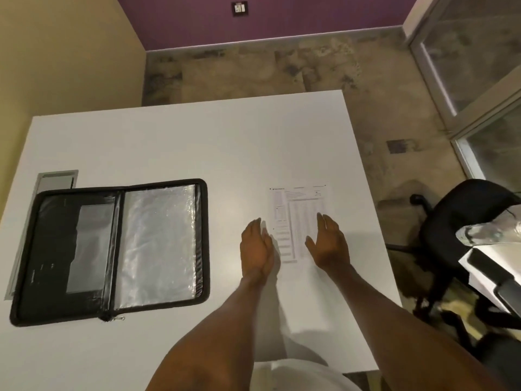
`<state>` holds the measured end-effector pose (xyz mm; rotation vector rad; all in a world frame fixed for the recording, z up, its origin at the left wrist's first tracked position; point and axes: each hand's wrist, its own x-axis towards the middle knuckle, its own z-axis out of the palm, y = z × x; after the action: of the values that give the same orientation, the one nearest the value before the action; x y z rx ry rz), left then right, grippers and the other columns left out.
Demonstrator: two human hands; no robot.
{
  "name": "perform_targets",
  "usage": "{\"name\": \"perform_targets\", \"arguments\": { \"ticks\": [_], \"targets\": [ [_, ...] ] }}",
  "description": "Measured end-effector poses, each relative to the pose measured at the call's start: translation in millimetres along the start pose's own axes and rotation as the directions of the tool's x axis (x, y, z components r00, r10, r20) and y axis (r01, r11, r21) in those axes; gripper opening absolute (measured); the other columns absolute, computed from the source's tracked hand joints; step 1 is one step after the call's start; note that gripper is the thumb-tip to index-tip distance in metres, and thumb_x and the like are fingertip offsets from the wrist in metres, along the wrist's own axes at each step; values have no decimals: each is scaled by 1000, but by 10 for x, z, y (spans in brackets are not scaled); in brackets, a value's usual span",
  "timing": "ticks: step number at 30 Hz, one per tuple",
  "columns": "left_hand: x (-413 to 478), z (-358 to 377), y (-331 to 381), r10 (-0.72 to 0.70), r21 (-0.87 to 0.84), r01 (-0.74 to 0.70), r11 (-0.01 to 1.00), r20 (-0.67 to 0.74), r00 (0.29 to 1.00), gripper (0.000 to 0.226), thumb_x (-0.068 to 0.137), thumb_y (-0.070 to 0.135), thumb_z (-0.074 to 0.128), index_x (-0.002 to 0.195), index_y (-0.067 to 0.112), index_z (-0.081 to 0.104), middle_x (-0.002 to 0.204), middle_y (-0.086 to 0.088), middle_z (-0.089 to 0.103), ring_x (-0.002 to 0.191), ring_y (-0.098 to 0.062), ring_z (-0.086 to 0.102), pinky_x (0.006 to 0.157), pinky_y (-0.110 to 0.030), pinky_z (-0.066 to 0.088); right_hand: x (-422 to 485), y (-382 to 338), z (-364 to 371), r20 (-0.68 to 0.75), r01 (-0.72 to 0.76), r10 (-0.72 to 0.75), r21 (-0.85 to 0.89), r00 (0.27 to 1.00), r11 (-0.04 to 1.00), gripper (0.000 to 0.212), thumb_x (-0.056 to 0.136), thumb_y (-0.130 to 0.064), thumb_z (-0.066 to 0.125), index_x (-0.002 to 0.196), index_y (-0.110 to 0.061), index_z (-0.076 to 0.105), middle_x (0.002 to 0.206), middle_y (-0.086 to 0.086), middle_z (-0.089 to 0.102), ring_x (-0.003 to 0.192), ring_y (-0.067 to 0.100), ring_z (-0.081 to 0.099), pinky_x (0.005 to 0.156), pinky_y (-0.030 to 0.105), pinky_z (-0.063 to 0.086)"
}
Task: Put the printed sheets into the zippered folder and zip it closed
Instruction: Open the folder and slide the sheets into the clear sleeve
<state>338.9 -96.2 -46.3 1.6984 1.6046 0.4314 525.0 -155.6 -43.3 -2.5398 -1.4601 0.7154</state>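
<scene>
A single head-worn camera looks steeply down and forward from above the near edge of a white table, close enough that both forearms stretch up from the bottom of the frame. The wide lens bends the table's edges and draws in the floor past the far edge, a purple wall at the top, and an office chair at the right. The picture is soft, perhaps from head motion. No second view shares this scene.
</scene>
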Motion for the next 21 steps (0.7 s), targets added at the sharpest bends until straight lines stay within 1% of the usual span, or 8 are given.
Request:
{"name": "perform_targets", "arguments": {
  "ticks": [3, 4, 6, 7, 9, 12, 17, 21],
  "targets": [
    [52, 226, 158, -121, -5, 121, 993, 47, 992, 51, 106, 39, 30, 143, 10, 50, 140, -7, 59, 134, -30, 48, 112, -44, 43, 86, 191, -45, -47, -42, 43, 17, 998, 999, 70, 95, -25, 65, 154, 3, 38, 153, 25, 46, 139, 39, 47, 112, 46, 46],
    [67, 296, 196, -161, 12, 160, 987, 57, 985, 51, 104, 38, 32, 142, 8, 49, 137, -9, 59, 132, -33, 49, 108, -48, 45, 121, 237, -51, -48, -72, 73, 22, 996, 997, 70, 95, -26, 65, 153, 3, 38, 152, 25, 47, 137, 39, 49, 110, 46, 48],
    [81, 416, 235, -231, 65, 227, 972, 66, 971, 46, 101, 27, 42, 142, 5, 45, 133, -11, 58, 129, -36, 49, 102, -53, 48, 185, 289, -49, -27, -152, 154, 65, 988, 986, 71, 95, -27, 65, 154, 1, 36, 151, 23, 47, 135, 38, 49, 108, 47, 48],
    [83, 457, 252, -255, 96, 248, 964, 69, 964, 47, 101, 23, 45, 145, 6, 42, 135, -10, 56, 131, -35, 48, 102, -53, 48, 211, 297, -41, -17, -191, 193, 99, 981, 977, 71, 95, -27, 65, 154, 0, 36, 150, 22, 47, 135, 38, 48, 108, 47, 48],
    [82, 531, 287, -296, 148, 283, 948, 80, 952, 56, 101, 22, 47, 154, 9, 35, 145, -10, 50, 138, -33, 42, 107, -51, 46, 251, 309, -6, -4, -245, 248, 150, 969, 958, 72, 95, -27, 65, 154, -1, 34, 149, 22, 47, 136, 38, 47, 109, 48, 47],
    [73, 611, 337, -326, 201, 305, 931, 80, 942, 62, 102, 22, 48, 159, 9, 28, 155, -11, 44, 145, -32, 38, 113, -49, 42, 272, 299, 42, 7, -276, 280, 202, 960, 940, 71, 95, -27, 66, 154, -2, 34, 149, 21, 46, 138, 37, 45, 107, 48, 48],
    [88, 715, 508, -376, 190, 360, 913, 50, 925, 63, 101, 24, 51, 157, 8, 28, 149, -11, 48, 138, -32, 43, 106, -50, 44, 286, 265, 69, 8, -337, 354, 320, 935, 885, 67, 95, -26, 65, 152, -6, 35, 146, 18, 47, 134, 36, 48, 103, 49, 51],
    [228, 692, 614, -495, 132, 493, 860, -15, 869, 57, 97, 29, 56, 148, 9, 39, 137, -12, 58, 129, -34, 52, 105, -53, 44, 278, 290, 50, 13, -333, 351, 346, 936, 877, 69, 95, -25, 66, 152, -4, 35, 147, 19, 48, 136, 35, 47, 106, 46, 48]
  ]
}}
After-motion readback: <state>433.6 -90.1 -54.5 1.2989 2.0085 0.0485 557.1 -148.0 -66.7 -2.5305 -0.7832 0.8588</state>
